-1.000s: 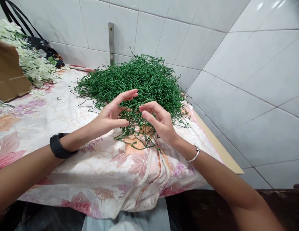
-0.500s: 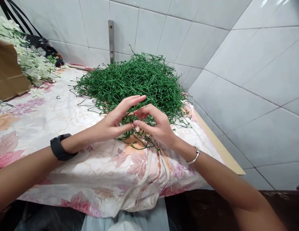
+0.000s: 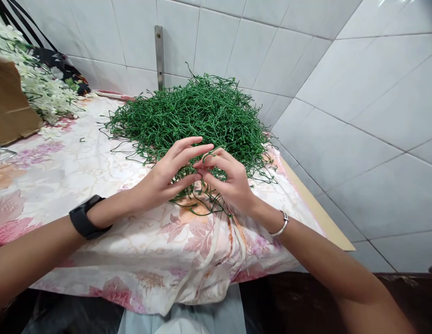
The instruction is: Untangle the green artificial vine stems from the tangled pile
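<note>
A big tangled heap of thin green plastic flower stems (image 3: 191, 111) lies on the table in front of me. Before its near edge, my right hand (image 3: 235, 181) pinches a green plastic stem (image 3: 209, 156), whose curved end shows above the fingers. My left hand (image 3: 170, 169) meets it from the left, with thumb and fingers apart and the fingers stretched out. Its thumb tip is at the right thumb and fingertips. The lower part of the held stem is hidden by the hands. Several loose stems (image 3: 202, 211) lie on the cloth below the hands.
A floral tablecloth (image 3: 97, 171) covers the table. White artificial flowers (image 3: 50, 95) and a torn brown cardboard piece (image 3: 14, 104) are at the left. A metal strip (image 3: 159, 55) leans against the tiled wall (image 3: 219, 41). Bare board (image 3: 316, 213) shows along the right edge.
My left hand's fingers have spread wider, with more of them showing. The curved stem end now stands out above my right fingers. The heap looks the same.
</note>
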The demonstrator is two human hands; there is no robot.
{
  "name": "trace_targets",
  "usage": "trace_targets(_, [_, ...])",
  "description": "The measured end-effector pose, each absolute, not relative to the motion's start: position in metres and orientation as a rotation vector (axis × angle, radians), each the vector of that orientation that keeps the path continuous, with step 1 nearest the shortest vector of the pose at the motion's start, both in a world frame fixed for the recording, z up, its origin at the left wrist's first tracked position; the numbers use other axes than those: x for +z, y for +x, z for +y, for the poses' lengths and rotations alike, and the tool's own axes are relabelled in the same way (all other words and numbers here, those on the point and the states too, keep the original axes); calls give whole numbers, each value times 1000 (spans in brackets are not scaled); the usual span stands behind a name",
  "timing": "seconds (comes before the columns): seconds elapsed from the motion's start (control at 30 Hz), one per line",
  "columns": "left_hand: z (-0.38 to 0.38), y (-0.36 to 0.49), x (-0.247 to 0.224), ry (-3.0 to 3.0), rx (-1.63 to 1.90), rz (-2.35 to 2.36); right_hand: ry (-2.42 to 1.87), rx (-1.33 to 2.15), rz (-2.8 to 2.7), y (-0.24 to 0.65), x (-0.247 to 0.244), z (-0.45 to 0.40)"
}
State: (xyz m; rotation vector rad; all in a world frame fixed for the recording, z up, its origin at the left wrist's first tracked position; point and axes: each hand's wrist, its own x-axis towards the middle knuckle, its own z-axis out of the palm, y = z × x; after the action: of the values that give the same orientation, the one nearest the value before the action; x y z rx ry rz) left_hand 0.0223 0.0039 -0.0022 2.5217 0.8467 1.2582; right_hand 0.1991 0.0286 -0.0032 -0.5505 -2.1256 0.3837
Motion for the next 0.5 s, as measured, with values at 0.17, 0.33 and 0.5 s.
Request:
trace_targets(0.17, [4, 22, -2, 2557, 1238, 794, -548, 421, -2155, 200, -2, 30])
trace_targets(0.33, [0, 22, 2, 2561, 1187, 792, -555, 404, -2157, 202, 1, 31])
trace_targets(0.5, [1, 23, 1, 2613, 1127, 809, -604, 332, -2162, 202, -1, 33])
